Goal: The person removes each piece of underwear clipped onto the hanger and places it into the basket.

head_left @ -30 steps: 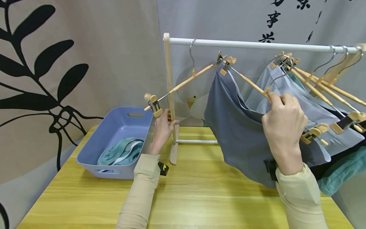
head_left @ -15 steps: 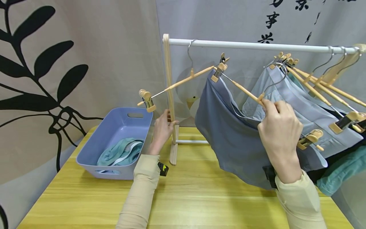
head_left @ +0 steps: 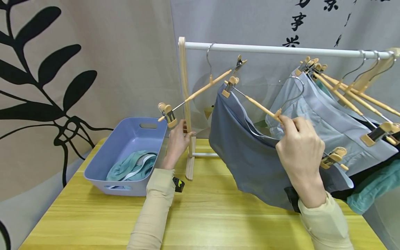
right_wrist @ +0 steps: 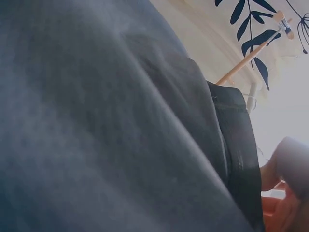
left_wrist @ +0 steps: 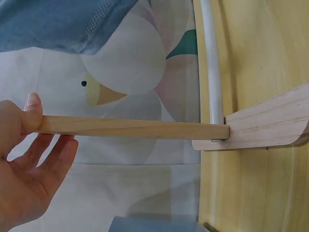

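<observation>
My left hand (head_left: 178, 140) pinches the wooden upright (left_wrist: 130, 128) of the clothes rack between thumb and fingers. My right hand (head_left: 300, 151) grips the middle of a wooden clip hanger (head_left: 262, 108), just below its metal hook. The hook (head_left: 298, 83) is off the rail, in front of the other clothes. A blue-grey garment (head_left: 247, 156) with a waistband hangs from this hanger's clips; in the right wrist view its cloth (right_wrist: 106, 125) fills most of the picture. A bare clip hanger (head_left: 203, 88) hangs on the white rail (head_left: 265, 49) near the left upright.
Light-blue clothes (head_left: 315, 111) and several clip hangers crowd the rail's right end, with a teal garment (head_left: 372, 187) low at the edge. A blue basket (head_left: 97, 156) holding teal cloth (head_left: 132, 166) stands left on the wooden table (head_left: 203, 222).
My right hand has moved left and slightly down with the hanger and blue-grey garment. The bare hanger has swung a little. My left hand stays on the upright.
</observation>
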Demonstrator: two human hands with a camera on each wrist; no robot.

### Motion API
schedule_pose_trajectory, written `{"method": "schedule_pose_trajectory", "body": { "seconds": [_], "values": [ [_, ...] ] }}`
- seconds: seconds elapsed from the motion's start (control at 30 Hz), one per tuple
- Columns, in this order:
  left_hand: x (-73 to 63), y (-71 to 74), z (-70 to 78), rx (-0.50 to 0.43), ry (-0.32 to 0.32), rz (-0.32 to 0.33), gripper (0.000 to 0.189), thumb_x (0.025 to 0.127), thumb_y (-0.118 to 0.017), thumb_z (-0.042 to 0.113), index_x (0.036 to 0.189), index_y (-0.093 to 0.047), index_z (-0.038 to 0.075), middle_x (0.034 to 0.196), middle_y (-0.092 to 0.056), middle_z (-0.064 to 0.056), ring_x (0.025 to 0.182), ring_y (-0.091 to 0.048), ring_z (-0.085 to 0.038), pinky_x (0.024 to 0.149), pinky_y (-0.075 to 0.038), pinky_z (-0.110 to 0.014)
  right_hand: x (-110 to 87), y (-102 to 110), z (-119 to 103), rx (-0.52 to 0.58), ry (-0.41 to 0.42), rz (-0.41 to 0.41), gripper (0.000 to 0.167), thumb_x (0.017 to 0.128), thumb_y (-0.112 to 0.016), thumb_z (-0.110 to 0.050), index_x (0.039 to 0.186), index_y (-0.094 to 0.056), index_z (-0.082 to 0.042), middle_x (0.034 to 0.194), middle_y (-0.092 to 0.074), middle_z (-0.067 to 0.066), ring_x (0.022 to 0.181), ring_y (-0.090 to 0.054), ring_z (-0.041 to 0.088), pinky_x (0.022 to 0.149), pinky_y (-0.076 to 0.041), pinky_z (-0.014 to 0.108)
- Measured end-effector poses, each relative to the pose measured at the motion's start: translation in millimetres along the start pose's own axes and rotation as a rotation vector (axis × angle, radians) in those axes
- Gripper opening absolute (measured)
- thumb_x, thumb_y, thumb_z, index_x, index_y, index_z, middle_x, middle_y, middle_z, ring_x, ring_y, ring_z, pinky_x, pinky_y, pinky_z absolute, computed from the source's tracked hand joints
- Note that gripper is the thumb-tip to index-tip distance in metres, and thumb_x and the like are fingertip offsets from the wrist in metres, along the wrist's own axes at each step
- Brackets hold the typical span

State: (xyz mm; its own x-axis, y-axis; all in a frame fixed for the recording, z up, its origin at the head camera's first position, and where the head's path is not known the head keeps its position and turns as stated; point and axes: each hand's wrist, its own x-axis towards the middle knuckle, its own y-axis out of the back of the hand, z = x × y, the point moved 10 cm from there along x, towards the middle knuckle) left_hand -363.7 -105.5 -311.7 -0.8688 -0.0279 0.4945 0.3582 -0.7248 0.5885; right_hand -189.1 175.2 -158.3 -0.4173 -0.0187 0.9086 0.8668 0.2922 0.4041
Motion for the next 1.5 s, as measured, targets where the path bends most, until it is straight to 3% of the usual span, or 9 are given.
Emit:
{"method": "schedule_pose_trajectory", "body": {
  "seconds": [0.57,0.7,0.8,0.93,1.03,1.1,1.2,1.37,1.5],
  "values": [
    [-1.7,0.4,2.7,0.018,0.003,0.012,0.038,0.085,-0.07,0.021,0.114,-0.054,0.001,0.104,-0.069,-0.021,0.094,-0.069,-0.034,0.081,-0.055,-0.046,-18.4,-16,-5,0.039,0.058,-0.024,0.023,0.087,-0.05,0.002,0.096,-0.071,-0.003,0.074,-0.061,0.015,0.067,-0.057,0.036,0.038,-0.036,0.05],
    [-4.0,1.8,1.6,0.052,0.027,0.015,0.028,0.086,-0.069,0.024,0.1,-0.061,0.002,0.087,-0.07,-0.018,0.076,-0.068,-0.032,0.065,-0.054,-0.041,-20.5,-19,-6,0.036,0.098,-0.053,0.022,0.089,-0.05,-0.002,0.097,-0.071,-0.003,0.074,-0.061,0.015,0.068,-0.058,0.034,0.039,-0.038,0.047],
    [-6.8,3.4,-0.5,0.062,0.072,0.01,0.027,0.087,-0.069,0.027,0.087,-0.059,0.002,0.071,-0.06,-0.015,0.06,-0.058,-0.028,0.052,-0.045,-0.038,-21.9,-19,-6,0.058,0.108,-0.052,0.02,0.091,-0.051,-0.005,0.097,-0.071,-0.002,0.074,-0.061,0.014,0.068,-0.059,0.033,0.041,-0.04,0.047],
    [-8.9,15.2,6.8,0.033,0.056,0.121,0.028,0.087,-0.067,0.019,0.101,-0.055,-0.002,0.084,-0.057,-0.017,0.074,-0.059,-0.034,0.062,-0.049,-0.044,-24.2,-20,-4,0.095,0.106,-0.057,0.021,0.091,-0.051,-0.005,0.095,-0.071,-0.002,0.073,-0.062,0.013,0.067,-0.059,0.031,0.042,-0.041,0.047],
    [-13.5,36.7,23.5,-0.059,-0.041,0.306,0.03,0.084,-0.061,0.001,0.111,-0.051,-0.004,0.1,-0.055,-0.021,0.091,-0.058,-0.038,0.077,-0.052,-0.046,-26.3,-21,-4,0.147,0.093,-0.067,0.022,0.088,-0.05,-0.001,0.094,-0.071,-0.003,0.073,-0.063,0.012,0.066,-0.059,0.03,0.043,-0.041,0.047],
    [-18.5,52.7,36.5,-0.129,-0.111,0.41,0.029,0.079,-0.057,-0.007,0.108,-0.052,-0.006,0.099,-0.054,-0.023,0.09,-0.057,-0.036,0.077,-0.052,-0.043,-27.8,-22,-5,0.16,0.102,-0.083,0.023,0.087,-0.051,0.0,0.095,-0.071,-0.004,0.073,-0.063,0.011,0.064,-0.058,0.029,0.042,-0.04,0.046],
    [-23.5,72.3,55.4,-0.214,-0.193,0.483,0.024,0.079,-0.053,-0.009,0.103,-0.055,-0.008,0.096,-0.057,-0.022,0.086,-0.059,-0.033,0.073,-0.054,-0.038,-29.6,-22,-7,0.191,0.117,-0.081,0.021,0.084,-0.054,0.002,0.095,-0.072,-0.004,0.072,-0.063,0.01,0.062,-0.058,0.028,0.041,-0.04,0.045],
    [-21.0,83.2,80.5,-0.272,-0.243,0.396,0.018,0.095,-0.048,0.004,0.106,-0.058,-0.005,0.096,-0.064,-0.02,0.088,-0.064,-0.029,0.074,-0.055,-0.036,-32.1,-23,-11,0.209,0.148,-0.067,0.021,0.08,-0.059,0.004,0.094,-0.073,-0.005,0.07,-0.062,0.009,0.062,-0.059,0.029,0.042,-0.04,0.046],
    [-18.0,81.1,93.2,-0.278,-0.245,0.279,0.022,0.097,-0.047,0.009,0.112,-0.057,-0.004,0.102,-0.066,-0.019,0.094,-0.065,-0.028,0.077,-0.054,-0.037,-33.7,-23,-16,0.208,0.18,-0.08,0.022,0.08,-0.057,0.003,0.093,-0.072,-0.006,0.069,-0.061,0.008,0.062,-0.058,0.029,0.042,-0.04,0.046]
  ]
}}
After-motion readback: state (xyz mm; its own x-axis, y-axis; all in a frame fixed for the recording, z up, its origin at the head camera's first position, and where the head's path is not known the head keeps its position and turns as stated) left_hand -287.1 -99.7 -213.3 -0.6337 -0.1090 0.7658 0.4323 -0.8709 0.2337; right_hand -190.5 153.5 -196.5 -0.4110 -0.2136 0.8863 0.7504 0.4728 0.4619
